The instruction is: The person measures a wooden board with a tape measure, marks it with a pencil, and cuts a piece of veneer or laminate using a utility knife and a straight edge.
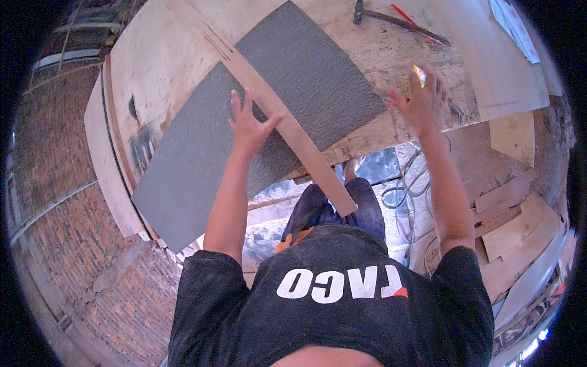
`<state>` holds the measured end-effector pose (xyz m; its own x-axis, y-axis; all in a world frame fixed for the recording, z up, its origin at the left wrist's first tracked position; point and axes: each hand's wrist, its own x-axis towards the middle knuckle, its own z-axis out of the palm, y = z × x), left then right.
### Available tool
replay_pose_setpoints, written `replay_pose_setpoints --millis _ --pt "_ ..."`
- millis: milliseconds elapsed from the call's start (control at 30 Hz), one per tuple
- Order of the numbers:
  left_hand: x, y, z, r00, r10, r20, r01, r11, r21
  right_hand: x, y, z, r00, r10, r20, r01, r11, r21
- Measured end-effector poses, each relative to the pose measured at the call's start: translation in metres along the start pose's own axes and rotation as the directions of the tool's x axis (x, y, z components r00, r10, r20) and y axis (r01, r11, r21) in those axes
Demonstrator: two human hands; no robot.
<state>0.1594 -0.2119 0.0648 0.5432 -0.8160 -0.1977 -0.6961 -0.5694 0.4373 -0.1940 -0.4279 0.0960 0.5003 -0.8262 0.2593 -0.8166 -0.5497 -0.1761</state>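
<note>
Lying aslant on the wooden worktop (pixel 403 58): one dark grey textured sheet (pixel 195 153). Crossing it: one long wooden strip (pixel 301 144), near end past the worktop's edge. Left hand (pixel 251 127): fingers spread, thumb at the strip. Right hand (pixel 423 105): beside the sheet's corner, small yellow item (pixel 419 76) at its fingers; pinching or not, cannot tell. Beyond: one hammer (pixel 397 23).

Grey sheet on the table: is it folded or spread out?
Spread out: the grey sheet lies open across the table, no fold showing, with a wooden strip lying across it.
</note>
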Motion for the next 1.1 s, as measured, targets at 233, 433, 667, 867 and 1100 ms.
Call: replay_pose_setpoints --millis 233,433,667,867,1100 --pt "0.024 0.022 0.026 0.97 -0.17 -0.172 0.192 0.974 0.118 -0.163 -0.12 -0.023 0.901 -0.129 0.413 -0.103 0.863 0.495" --pt "0.024 0.023 0.045 0.965 -0.105 -0.24 0.17 0.948 0.269 -0.195 -0.151 -0.011 0.829 -0.112 0.547 -0.222 0.832 0.508" --pt "0.028 0.021 0.049 0.964 -0.087 -0.251 0.161 0.942 0.294 -0.2 -0.156 0.004 0.848 -0.084 0.524 -0.25 0.808 0.533" --pt "0.027 0.02 0.049 0.966 -0.085 -0.244 0.157 0.942 0.296 -0.201 -0.158 0.006 0.861 -0.073 0.504 -0.241 0.813 0.53" --pt "0.029 0.015 0.025 0.999 -0.051 -0.011 0.052 0.962 0.267 -0.199 -0.161 0.004 0.803 -0.057 0.593 -0.295 0.827 0.478"
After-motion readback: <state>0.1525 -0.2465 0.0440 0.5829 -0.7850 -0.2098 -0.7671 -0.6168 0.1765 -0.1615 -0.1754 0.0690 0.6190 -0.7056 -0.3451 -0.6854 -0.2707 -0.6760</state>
